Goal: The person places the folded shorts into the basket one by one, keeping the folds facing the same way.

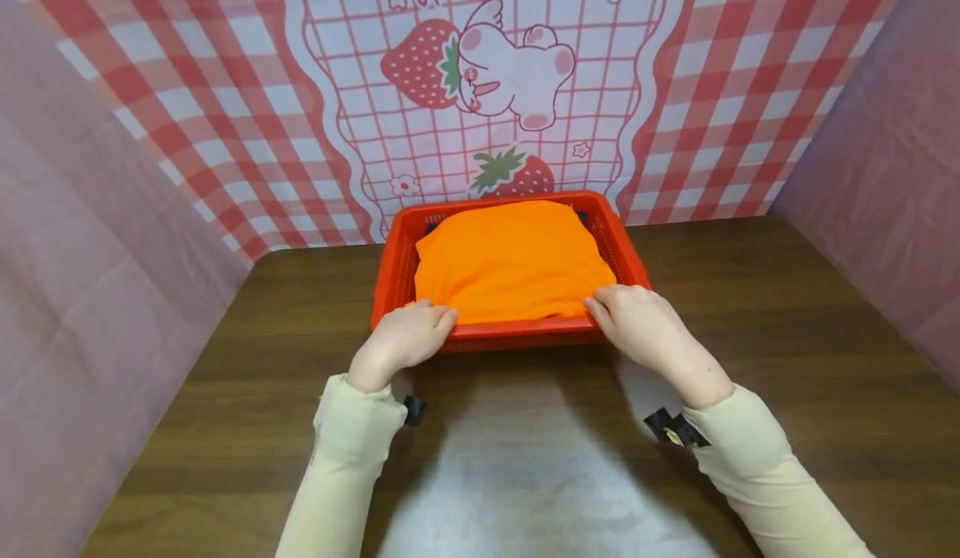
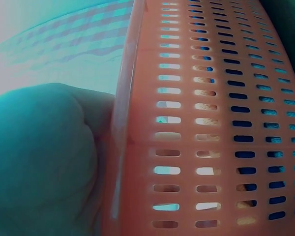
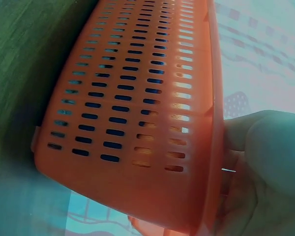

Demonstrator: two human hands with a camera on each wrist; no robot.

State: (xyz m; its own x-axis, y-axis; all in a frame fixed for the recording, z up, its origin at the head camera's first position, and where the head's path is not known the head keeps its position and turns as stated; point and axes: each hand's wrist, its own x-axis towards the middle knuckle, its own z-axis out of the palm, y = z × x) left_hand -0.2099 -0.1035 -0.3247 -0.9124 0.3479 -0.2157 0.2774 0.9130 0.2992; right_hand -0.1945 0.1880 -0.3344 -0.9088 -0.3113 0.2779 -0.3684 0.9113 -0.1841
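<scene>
A red plastic basket point(image 1: 517, 336) with slotted walls sits on the wooden table, filled with folded orange cloth point(image 1: 517, 258). Dark blue material shows at the far corners under the cloth and through the slots. My left hand point(image 1: 408, 333) grips the rim at the near left corner, thumb toward the middle. At the near right corner my right hand point(image 1: 647, 329) holds the same rim. In the left wrist view the basket wall point(image 2: 142, 123) fills the right side beside the hand point(image 2: 44, 147). The right wrist view shows fingers point(image 3: 241, 128) at the rim.
Brown wooden tabletop point(image 1: 750, 308) extends on both sides and in front of the basket, with a bright reflection near me. Behind stands a red-and-white checked cloth point(image 1: 720, 83) with strawberry prints. Pink fabric point(image 1: 97, 250) hangs at the left and right sides.
</scene>
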